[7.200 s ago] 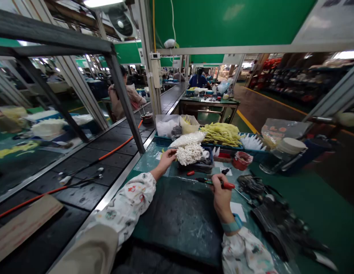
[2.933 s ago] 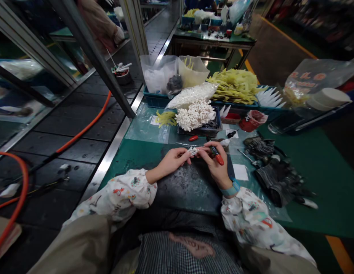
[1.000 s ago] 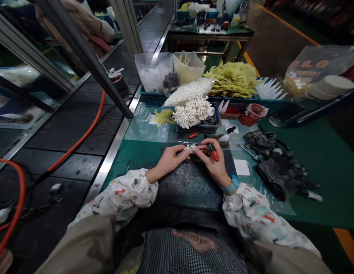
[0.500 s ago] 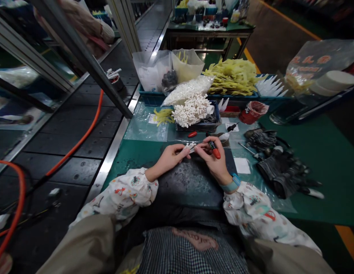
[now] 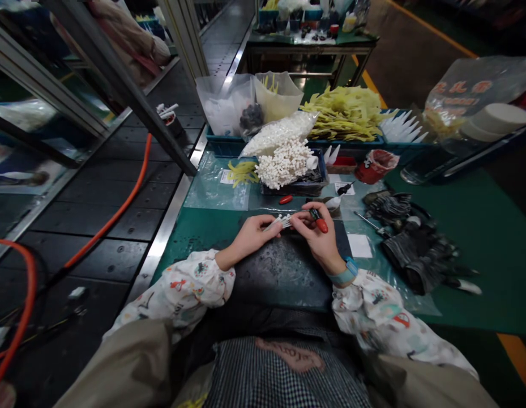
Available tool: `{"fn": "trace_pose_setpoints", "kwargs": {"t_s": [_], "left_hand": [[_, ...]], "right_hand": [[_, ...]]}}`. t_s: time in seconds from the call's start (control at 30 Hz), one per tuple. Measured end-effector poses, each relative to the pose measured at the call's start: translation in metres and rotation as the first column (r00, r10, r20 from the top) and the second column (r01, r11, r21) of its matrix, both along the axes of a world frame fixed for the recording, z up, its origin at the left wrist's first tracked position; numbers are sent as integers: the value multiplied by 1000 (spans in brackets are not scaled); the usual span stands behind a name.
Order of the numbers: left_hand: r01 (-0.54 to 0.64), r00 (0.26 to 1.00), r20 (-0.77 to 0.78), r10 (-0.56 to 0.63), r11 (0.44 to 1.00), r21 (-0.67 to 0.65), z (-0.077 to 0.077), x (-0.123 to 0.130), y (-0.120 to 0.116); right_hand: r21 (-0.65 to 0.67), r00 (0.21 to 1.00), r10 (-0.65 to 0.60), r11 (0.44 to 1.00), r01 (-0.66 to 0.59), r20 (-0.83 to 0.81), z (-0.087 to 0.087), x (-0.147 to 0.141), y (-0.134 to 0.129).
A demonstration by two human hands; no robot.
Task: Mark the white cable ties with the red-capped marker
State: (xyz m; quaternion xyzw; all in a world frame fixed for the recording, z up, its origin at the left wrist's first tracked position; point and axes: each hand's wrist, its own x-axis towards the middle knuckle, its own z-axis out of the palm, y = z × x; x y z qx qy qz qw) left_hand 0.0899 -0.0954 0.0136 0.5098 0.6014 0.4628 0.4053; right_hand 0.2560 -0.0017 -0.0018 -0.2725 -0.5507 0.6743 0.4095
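Green worktop (image 5: 492,226) carries a dark mat (image 5: 271,280). Above it, the left hand's (image 5: 254,233) fingers clamp a small bundle of white sticks (image 5: 283,220). The right hand (image 5: 320,239) pinches their ends while retaining a red-ended tool (image 5: 321,224), tip hidden; this divided grip could drop sticks. Beyond, a knock could spill the piled stems (image 5: 283,163) from their tray (image 5: 288,190).

We see slender white round-headed sticks (image 5: 283,221) and a slim black pen with a red end (image 5: 318,220). Our loose cloth sleeves (image 5: 190,283) are white, dotted with red, green and orange motifs; our flat wristband (image 5: 346,273) is light blue. We also see yellow-green leafy strips (image 5: 343,116) and a finely checked black-and-white cloth (image 5: 254,379).
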Motion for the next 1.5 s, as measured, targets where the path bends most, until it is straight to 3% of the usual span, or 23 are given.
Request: {"fn": "trace_pose_setpoints", "kwargs": {"t_s": [0.13,0.27,0.47,0.57,0.73,0.97,1.03,1.17,1.37,1.43,1.5], "left_hand": [[-107,993,-52,108,994,18,0,0,1],[-124,990,-61,125,992,16,4,0,1],[-130,989,-70,131,991,15,12,-6,0],[-156,982,-102,159,987,39,12,-11,0],[-169,975,-133,178,983,73,10,-15,-1],[-145,978,-144,154,987,71,12,-10,-3],[-134,979,-147,143,988,70,13,-9,-3],[-126,980,-152,132,991,48,13,-8,-3],[-168,974,-144,173,985,44,10,-12,-2],[-177,973,-142,182,983,47,10,-12,-2],[-172,974,-140,177,984,49,10,-12,-2]], "right_hand": [[-9,1000,-11,1000,11,-4,-3,-2,-1],[5,1000,-6,1000,6,28,-4,-5,-3],[278,988,-124,956,96,87,14,7,-5],[453,972,-200,883,124,124,18,21,-4],[780,921,-364,612,127,136,17,29,-8],[863,941,-314,502,51,127,15,20,-12],[863,944,-304,503,44,129,13,18,-11],[826,938,-293,563,12,187,11,16,-8],[842,953,-243,539,-23,182,19,22,-10],[788,946,-266,616,18,185,19,22,-11],[650,949,-260,755,85,179,17,20,-11]]}}
